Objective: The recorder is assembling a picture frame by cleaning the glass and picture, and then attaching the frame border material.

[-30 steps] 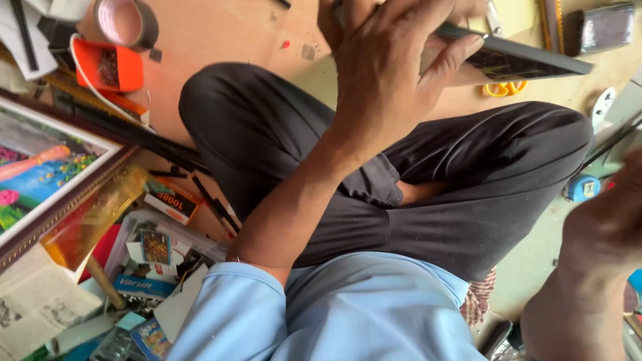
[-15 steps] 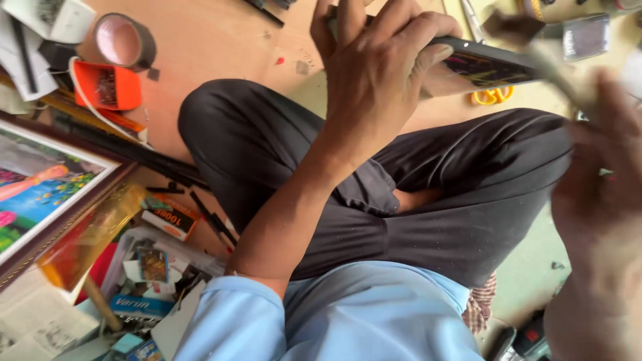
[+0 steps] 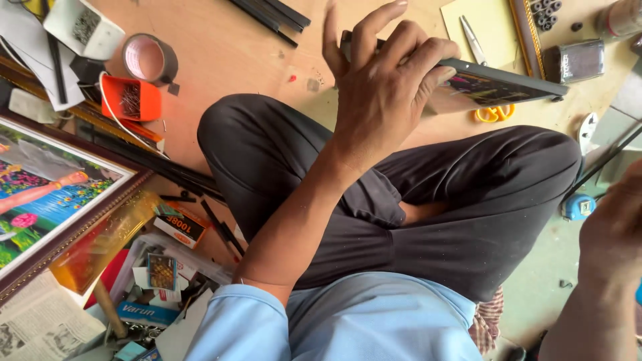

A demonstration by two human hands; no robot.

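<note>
My left hand (image 3: 382,87) grips the near edge of a thin dark-framed picture (image 3: 498,83), holding it flat above my crossed legs in dark trousers (image 3: 468,207). Its fingers curl over the frame's edge. My right hand (image 3: 612,227) is at the right border, blurred and partly cut off; what it holds cannot be made out. Yellow-handled scissors (image 3: 485,67) lie on the wooden floor behind the frame, partly hidden by it.
A large framed colourful picture (image 3: 47,194) leans at the left. A tape roll (image 3: 150,60), an orange tray of small nails (image 3: 131,99), black strips (image 3: 271,13), a blue tape measure (image 3: 577,207) and a clutter of small boxes (image 3: 160,274) lie around me.
My right hand has dropped from the upper right to the lower right edge. The left hand keeps its hold on the framed picture.
</note>
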